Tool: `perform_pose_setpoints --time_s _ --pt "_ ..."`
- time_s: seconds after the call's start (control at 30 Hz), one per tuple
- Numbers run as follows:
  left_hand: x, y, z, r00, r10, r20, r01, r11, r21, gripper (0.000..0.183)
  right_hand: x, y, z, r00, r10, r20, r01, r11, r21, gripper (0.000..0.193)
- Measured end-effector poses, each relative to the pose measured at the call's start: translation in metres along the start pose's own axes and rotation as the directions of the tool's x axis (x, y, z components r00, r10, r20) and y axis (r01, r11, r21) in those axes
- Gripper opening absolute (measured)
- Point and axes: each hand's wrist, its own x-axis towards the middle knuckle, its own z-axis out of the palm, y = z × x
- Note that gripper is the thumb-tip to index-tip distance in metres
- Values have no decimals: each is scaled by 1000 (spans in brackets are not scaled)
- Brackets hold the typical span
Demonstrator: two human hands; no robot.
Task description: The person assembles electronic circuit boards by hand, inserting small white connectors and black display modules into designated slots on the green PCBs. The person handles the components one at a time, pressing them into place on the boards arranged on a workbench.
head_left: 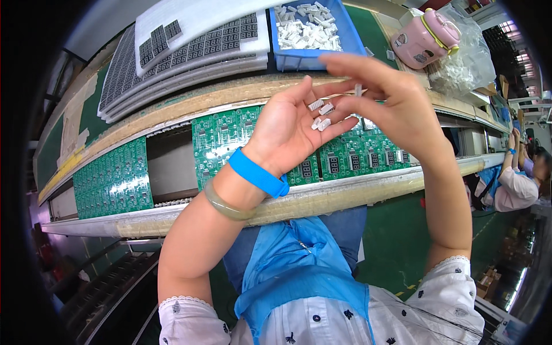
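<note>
My left hand [286,127] is turned palm up over the green circuit boards [221,135], its fingers stretched to the right. Several small white connectors [324,124] lie loose on its palm and fingers. Just above those fingertips is my right hand [399,100], curled inward. A single white connector [358,90] shows between its thumb and fingers. Part of the boards beneath is hidden by both hands. Black digit displays [334,165] sit in rows on the boards at the right, while the board at far left [112,178] carries none.
A blue bin [299,60] of white connectors stands beyond my hands. To its left are stacked foam sheets [198,75] with digit displays. A pink container [422,40] and a clear plastic bag [468,72] are at far right. Rails [144,228] border the boards. Another person [512,184] works at right.
</note>
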Motion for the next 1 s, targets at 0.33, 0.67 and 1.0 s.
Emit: perform_pose_setpoints --time_s 0.33,0.67,1.0 --pt "-2 -13 10 984 -167 -61 178 941 287 17 -39 27 17 984 -48 -174 90 966 243 79" --pt "-4 -16 15 981 -164 -104 192 898 395 15 -54 23 5 945 -232 -228 134 916 -377 36" --pt "-6 -23 23 982 -60 -177 168 700 694 24 -80 11 12 946 -46 -321 -24 977 -212 19"
